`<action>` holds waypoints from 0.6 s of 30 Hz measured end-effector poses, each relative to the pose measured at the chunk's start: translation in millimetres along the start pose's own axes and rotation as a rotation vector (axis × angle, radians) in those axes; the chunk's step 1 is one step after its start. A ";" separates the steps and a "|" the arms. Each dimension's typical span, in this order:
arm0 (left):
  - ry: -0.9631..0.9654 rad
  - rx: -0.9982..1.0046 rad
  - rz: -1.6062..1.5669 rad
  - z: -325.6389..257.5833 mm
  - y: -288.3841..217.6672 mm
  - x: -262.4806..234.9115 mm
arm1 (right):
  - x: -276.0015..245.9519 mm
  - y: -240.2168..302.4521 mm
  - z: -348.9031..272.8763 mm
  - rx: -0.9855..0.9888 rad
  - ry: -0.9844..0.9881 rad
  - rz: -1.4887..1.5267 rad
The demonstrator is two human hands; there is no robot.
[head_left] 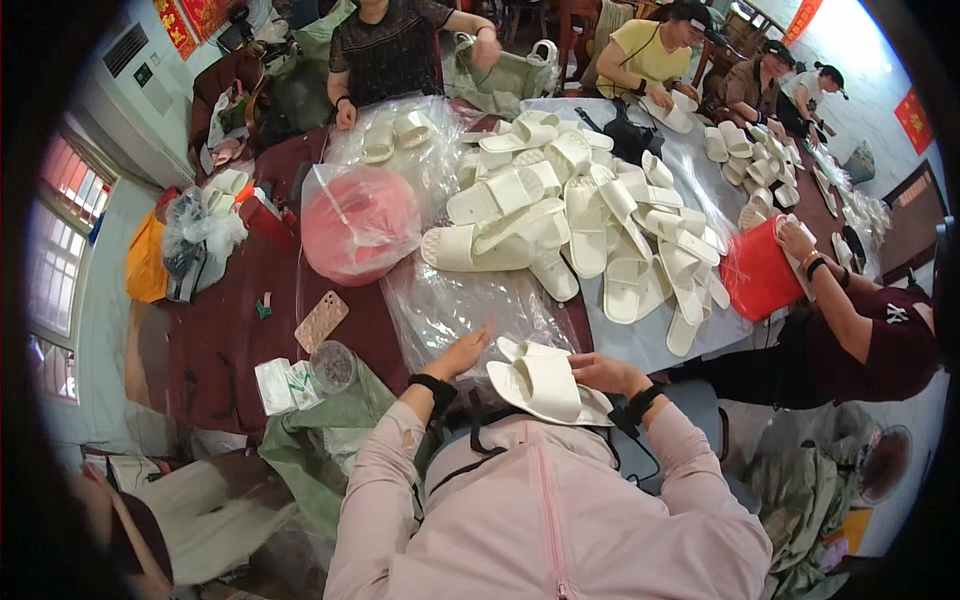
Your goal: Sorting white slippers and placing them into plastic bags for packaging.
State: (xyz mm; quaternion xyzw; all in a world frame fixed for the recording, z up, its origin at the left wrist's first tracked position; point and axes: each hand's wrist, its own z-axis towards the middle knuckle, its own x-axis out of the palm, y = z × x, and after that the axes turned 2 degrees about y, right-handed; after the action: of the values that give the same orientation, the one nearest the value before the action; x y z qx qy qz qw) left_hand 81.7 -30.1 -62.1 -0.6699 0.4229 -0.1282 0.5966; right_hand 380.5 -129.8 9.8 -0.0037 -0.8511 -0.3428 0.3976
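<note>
Right fingers [590, 366] hold white slippers [552, 387]; clear tub [333, 367], contents hard to tell.

Head camera: the wide fisheye is riding on the wearer's head, facing down and forward across the worktop [225, 315].
Pink jacket [500, 510]: its front is filling the lower middle, so the lens is looking from above the wearer's own chest.
Left hand [462, 353] and right hand [610, 374]: both are showing close to the lens, just below the middle.
Person in yellow [645, 60]: this co-worker is sitting across the worktop, appearing farther off, near the upper edge.
Barred window [62, 265]: it is leaning along the left rim, where the lens is bending straight edges.
Dark corners: they are framing the view roundly.
</note>
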 end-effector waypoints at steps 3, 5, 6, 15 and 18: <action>0.055 -0.022 0.081 2.0 -29.9 -2.3 | -14.0 2.9 -4.9 -0.039 -0.131 -0.347; 0.111 -0.075 0.110 8.1 -38.7 -3.5 | -15.7 11.2 -10.3 0.007 -0.195 -0.350; 0.123 -0.109 0.113 8.7 -48.8 -0.3 | -19.6 9.4 -13.0 0.003 -0.196 -0.350; -0.110 0.051 0.079 12.0 -66.1 27.3 | -20.6 14.2 -27.3 -0.116 -0.227 -0.288; -0.155 0.080 0.158 12.4 -71.4 35.8 | -10.3 14.0 -22.2 -0.076 -0.317 -0.454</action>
State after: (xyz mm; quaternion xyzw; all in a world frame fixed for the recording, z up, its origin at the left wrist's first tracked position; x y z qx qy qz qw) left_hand 141.4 -52.3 -12.4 -0.6182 0.4215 -0.0456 0.6619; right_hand 406.4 -129.4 20.9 0.1186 -0.8682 -0.4501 0.1722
